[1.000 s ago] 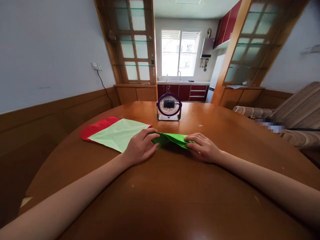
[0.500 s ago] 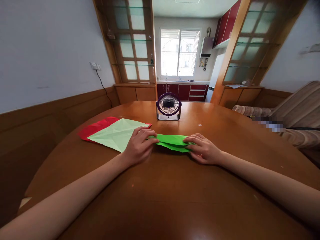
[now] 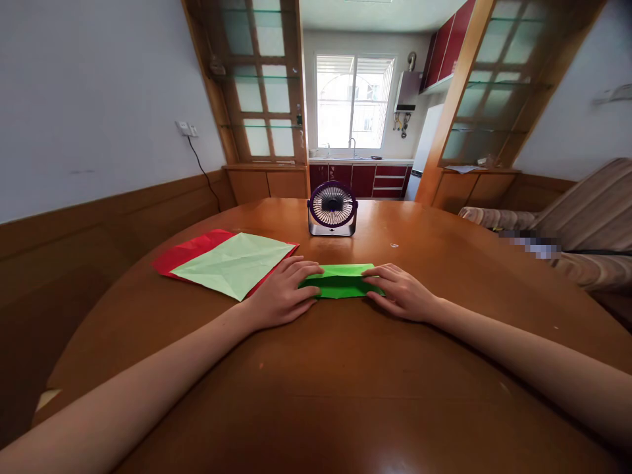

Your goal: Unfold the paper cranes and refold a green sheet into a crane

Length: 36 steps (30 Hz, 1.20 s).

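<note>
A bright green sheet of folded paper [image 3: 342,284] lies across the middle of the table, its upper flap raised and a darker green inside showing below. At its left end my left hand [image 3: 285,291] grips the paper, fingers over the flap and thumb at the lower edge. My right hand [image 3: 401,293] holds the opposite end the same way, fingertips on the flap and thumb beneath. Parts of both paper ends are hidden under the fingers. Left of my left hand, a pale green sheet [image 3: 232,260] with creases rests on red paper [image 3: 190,250].
A small purple desk fan [image 3: 332,207] stands beyond the green paper on the brown wooden table [image 3: 316,388]. A small whitish bit [image 3: 394,245] lies to the fan's right. A striped sofa [image 3: 587,210] is at the right, past the table edge.
The folded paper has opened somewhat, showing more of its darker inner face. My left hand has shifted slightly right and spread its thumb lower; the right hand is nearly where it was.
</note>
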Each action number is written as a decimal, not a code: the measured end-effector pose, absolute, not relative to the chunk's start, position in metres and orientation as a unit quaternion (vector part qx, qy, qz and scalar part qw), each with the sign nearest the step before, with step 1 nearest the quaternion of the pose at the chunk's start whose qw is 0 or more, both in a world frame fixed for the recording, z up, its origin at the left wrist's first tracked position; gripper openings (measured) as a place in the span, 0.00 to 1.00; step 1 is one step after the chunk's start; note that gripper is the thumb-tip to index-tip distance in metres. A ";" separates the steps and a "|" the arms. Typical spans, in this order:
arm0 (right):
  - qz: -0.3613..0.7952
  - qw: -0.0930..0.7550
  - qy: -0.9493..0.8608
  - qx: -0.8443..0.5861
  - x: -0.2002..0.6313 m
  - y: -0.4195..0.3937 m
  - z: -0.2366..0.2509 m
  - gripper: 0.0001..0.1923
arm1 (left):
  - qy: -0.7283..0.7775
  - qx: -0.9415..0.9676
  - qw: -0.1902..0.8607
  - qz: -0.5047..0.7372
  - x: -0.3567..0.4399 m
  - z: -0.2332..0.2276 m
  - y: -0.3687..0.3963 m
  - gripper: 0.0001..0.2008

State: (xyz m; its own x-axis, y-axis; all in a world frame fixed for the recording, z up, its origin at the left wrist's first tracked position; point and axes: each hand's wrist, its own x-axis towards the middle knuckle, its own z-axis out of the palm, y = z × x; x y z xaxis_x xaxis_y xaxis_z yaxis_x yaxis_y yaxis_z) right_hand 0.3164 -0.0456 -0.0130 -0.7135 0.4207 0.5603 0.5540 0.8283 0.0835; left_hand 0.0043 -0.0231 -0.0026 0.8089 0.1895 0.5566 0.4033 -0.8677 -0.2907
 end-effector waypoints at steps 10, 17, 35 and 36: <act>-0.103 0.272 -0.914 -0.282 0.315 -0.046 -0.011 0.16 | -0.221 -0.933 0.158 -0.236 0.008 -0.008 -0.020 0.10; -0.108 0.266 -0.911 -0.297 0.315 -0.046 -0.010 0.20 | -0.208 -0.928 0.171 -0.259 0.010 -0.008 -0.020 0.09; -0.154 0.343 -0.870 -0.317 0.316 -0.045 -0.014 0.30 | -0.318 -0.924 0.067 -0.203 0.013 -0.015 -0.021 0.30; -0.155 0.348 -0.865 -0.325 0.316 -0.045 -0.014 0.31 | -0.329 -0.922 0.060 -0.194 0.013 -0.015 -0.021 0.30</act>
